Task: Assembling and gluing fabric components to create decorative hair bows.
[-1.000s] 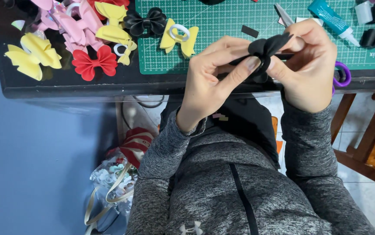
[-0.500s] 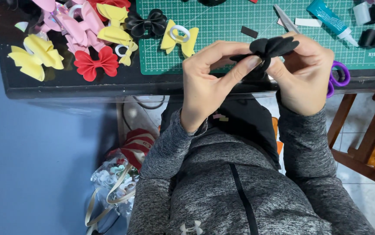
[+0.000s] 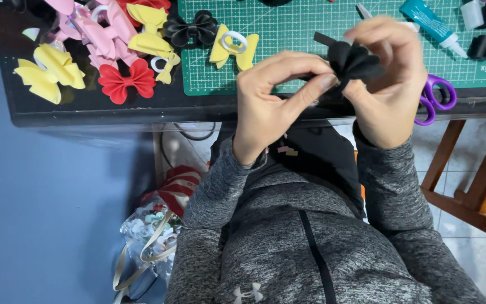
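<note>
Both hands pinch a black folded foam bow (image 3: 354, 61) held in the air above the near edge of the table. My left hand (image 3: 274, 95) grips its left side with thumb and forefinger. My right hand (image 3: 392, 84) wraps around its right side, fingers curled over the top. Below the bow lies a green cutting mat (image 3: 288, 34) on the black table (image 3: 113, 110). Part of the bow is hidden behind my right fingers.
Finished bows lie at the table's left: yellow (image 3: 48, 73), red (image 3: 125, 80), pink (image 3: 105, 31), black (image 3: 191, 28), and a yellow one with a white ring (image 3: 233, 49). Purple-handled scissors (image 3: 437, 98) and a teal glue tube (image 3: 431, 19) sit at the right. A bag (image 3: 147, 236) stands on the floor.
Both hands have stayed together on the black bow and shifted slightly up over the mat. The bow's folds look more bunched between the fingers.
</note>
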